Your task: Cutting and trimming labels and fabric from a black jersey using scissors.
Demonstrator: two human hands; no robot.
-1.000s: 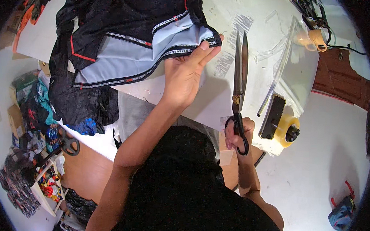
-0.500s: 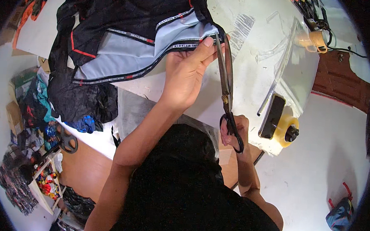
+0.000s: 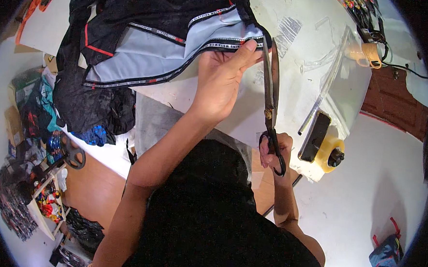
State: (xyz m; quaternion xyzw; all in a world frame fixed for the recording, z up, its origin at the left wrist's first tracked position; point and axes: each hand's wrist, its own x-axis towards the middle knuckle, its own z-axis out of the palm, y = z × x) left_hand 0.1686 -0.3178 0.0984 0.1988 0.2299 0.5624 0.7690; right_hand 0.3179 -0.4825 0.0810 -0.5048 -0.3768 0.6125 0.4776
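Note:
A black garment (image 3: 148, 7) with a light grey-blue inner side, red piping and a printed edge band spreads over the far left of the table. My left hand (image 3: 219, 80) pinches its banded edge between thumb and fingers, near the right corner. In my right hand (image 3: 280, 151) is a pair of long scissors (image 3: 269, 105) with black handles, pointing away from me. Their slim blades stand slightly apart, with the tips beside the garment's corner, just right of my left fingertips. Whether fabric lies between the blades I cannot tell.
A phone (image 3: 315, 136) lies by a yellow roll (image 3: 330, 154) at the table's right, beside a clear plastic sheet (image 3: 340, 87). A tan cup (image 3: 372, 55) stands farther back. Dark crumpled fabric (image 3: 96, 110) hangs at the left, near a black handwheel (image 3: 75, 156). A small bag (image 3: 387, 253) lies at lower right.
Both my hands, the scissors and the garment's held edge have shifted a little to the right. My left hand keeps its pinch, and the blades remain slightly apart.

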